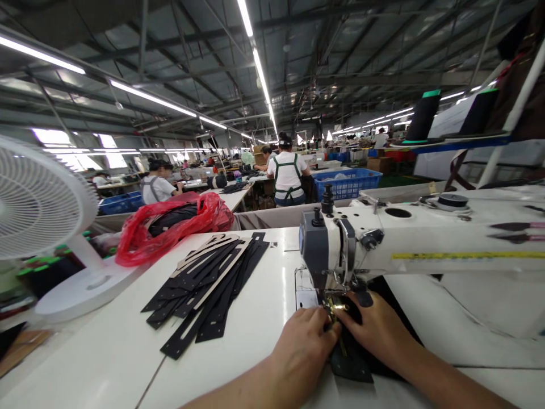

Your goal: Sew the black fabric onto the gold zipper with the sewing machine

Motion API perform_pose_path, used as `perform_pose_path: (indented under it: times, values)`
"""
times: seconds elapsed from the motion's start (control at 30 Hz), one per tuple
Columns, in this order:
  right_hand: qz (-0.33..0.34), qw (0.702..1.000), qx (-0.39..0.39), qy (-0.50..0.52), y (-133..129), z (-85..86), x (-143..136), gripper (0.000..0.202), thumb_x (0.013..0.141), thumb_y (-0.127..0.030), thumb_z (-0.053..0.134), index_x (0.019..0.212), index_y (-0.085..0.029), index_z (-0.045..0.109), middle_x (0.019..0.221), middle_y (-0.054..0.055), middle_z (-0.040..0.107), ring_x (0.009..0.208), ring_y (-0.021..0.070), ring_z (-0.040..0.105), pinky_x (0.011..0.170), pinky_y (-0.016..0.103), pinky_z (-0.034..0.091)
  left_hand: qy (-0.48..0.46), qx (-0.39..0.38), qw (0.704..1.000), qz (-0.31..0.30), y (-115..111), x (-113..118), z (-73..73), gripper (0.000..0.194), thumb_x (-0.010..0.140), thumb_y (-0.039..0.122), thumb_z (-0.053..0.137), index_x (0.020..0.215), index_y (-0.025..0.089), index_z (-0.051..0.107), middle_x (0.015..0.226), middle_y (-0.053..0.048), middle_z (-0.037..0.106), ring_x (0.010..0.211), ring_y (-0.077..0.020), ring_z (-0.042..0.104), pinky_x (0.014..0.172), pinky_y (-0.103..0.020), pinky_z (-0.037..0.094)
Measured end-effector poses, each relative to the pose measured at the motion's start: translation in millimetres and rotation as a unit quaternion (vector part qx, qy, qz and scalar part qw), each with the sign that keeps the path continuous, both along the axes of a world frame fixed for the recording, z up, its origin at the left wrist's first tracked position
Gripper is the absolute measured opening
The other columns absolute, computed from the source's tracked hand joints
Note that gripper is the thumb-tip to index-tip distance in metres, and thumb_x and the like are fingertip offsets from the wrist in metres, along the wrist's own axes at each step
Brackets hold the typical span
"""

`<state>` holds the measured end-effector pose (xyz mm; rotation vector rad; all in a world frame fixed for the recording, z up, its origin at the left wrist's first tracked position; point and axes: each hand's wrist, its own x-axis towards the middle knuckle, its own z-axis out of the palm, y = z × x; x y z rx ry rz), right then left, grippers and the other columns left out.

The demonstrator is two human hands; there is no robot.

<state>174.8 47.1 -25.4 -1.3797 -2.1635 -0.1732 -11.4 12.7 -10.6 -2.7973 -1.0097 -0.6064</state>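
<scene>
A wide factory hall is stretching away under long strip lights, with other people sitting and standing at distant benches. Nearer, a white surface is carrying everything within reach. Across its right side a white sewing machine is lying with its arm running left to right and its grey head hanging over the work. To the far left a white fan is standing, and beside it a red plastic bag is slumping. Between the bag and the machine a stack of black cut strips is fanning out, long axes running from near left to far right.

Under the needle area a dark fabric piece is lying flat, stretching from the presser foot back toward the person. The left hand is pressing on its left edge, fingers curled down and touching the fabric rather than closing round it. The right hand is resting on the piece from the right, fingertips just beside the brass-coloured presser foot; it is flat and pinning, not clenched. Both hands are meeting at the foot, the fabric lying directly beneath and behind them, the right one reaching slightly nearer the needle.
</scene>
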Motion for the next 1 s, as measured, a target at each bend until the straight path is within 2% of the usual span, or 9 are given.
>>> perform_pose_path:
  times: [0.13,0.27,0.4,0.5,0.57,0.67,0.77,0.9,1.0]
  values:
    - [-0.062,0.997,0.005,-0.035,4,4.8,-9,0.027,0.083,-0.026,0.046,0.065,-0.016,0.064,0.065,0.011,0.065,0.063,0.0239,0.062,0.057,0.032,0.045,0.022,-0.009,1.000,0.007,-1,-1,0.1,0.029,0.086,0.018,0.053,0.115,0.017,0.054,0.098,-0.009,0.057,0.090,-0.0238,0.057,0.076,-0.039,0.053]
    - [-0.050,0.996,0.006,-0.070,11,14.0,-11,0.030,0.082,-0.018,0.045,0.057,-0.016,0.063,0.059,0.010,0.064,0.058,0.0232,0.062,0.053,0.030,0.043,0.018,-0.019,1.000,-0.001,-1,-2,1.8,0.032,0.084,0.018,0.053,0.116,0.017,0.053,0.101,-0.010,0.057,0.092,-0.0244,0.057,0.079,-0.039,0.052]
    - [0.007,0.996,0.011,-0.083,-14,23.0,0,0.024,0.086,-0.028,0.046,0.083,-0.017,0.068,0.078,0.008,0.069,0.069,0.0206,0.065,0.061,0.030,0.050,0.002,-0.033,0.999,-0.007,-1,-8,3.0,0.029,0.085,0.016,0.049,0.113,0.015,0.054,0.102,-0.010,0.059,0.089,-0.0227,0.058,0.078,-0.037,0.052]
    - [0.138,0.984,0.036,-0.104,-49,20.9,13,0.039,0.082,-0.040,0.055,0.115,-0.019,0.060,0.113,0.010,0.063,0.100,0.0238,0.060,0.083,0.035,0.049,-0.045,-0.064,0.996,-0.051,0,-16,2.9,0.025,0.087,0.015,0.043,0.110,0.013,0.053,0.106,-0.009,0.060,0.095,-0.0190,0.058,0.086,-0.032,0.049]
    - [0.200,0.975,0.036,-0.092,-63,18.8,19,0.039,0.083,-0.031,0.053,0.120,-0.018,0.057,0.121,0.009,0.059,0.106,0.0241,0.057,0.088,0.036,0.048,-0.065,-0.075,0.992,-0.074,0,-21,4.8,0.026,0.084,0.013,0.045,0.108,0.013,0.054,0.110,-0.008,0.060,0.101,-0.0178,0.056,0.091,-0.030,0.046]
    - [0.180,0.980,-0.083,0.005,-55,27.1,17,0.029,0.088,-0.020,0.041,0.104,-0.021,0.065,0.101,0.005,0.068,0.090,0.0204,0.063,0.079,0.033,0.049,-0.052,-0.109,0.992,-0.044,1,-22,13.8,0.032,0.073,0.016,0.055,0.106,0.016,0.056,0.107,-0.005,0.061,0.097,-0.0186,0.059,0.087,-0.029,0.047]
    - [0.152,0.963,-0.209,0.073,-27,51.6,11,0.026,0.087,-0.026,0.043,0.076,-0.021,0.066,0.074,0.001,0.068,0.070,0.0197,0.063,0.065,0.030,0.049,-0.031,-0.140,0.989,0.040,7,-15,26.1,0.023,0.072,0.030,0.062,0.092,0.018,0.060,0.088,-0.002,0.065,0.079,-0.0189,0.063,0.071,-0.027,0.050]
    - [0.168,0.956,-0.230,0.072,-9,79.4,9,0.023,0.082,-0.026,0.047,0.066,-0.018,0.062,0.066,0.001,0.066,0.064,0.0191,0.062,0.056,0.027,0.048,-0.034,-0.130,0.987,0.086,16,-6,33.1,0.020,0.083,0.034,0.055,0.075,0.018,0.063,0.068,-0.001,0.065,0.065,-0.0176,0.063,0.059,-0.024,0.048]
    - [0.170,0.964,-0.198,0.049,-27,71.1,8,0.019,0.083,-0.025,0.048,0.080,-0.019,0.066,0.075,0.001,0.069,0.069,0.0188,0.064,0.062,0.028,0.050,-0.035,-0.113,0.989,0.085,11,-2,26.6,0.016,0.084,0.026,0.053,0.078,0.017,0.065,0.071,-0.003,0.068,0.067,-0.0191,0.065,0.061,-0.026,0.050]
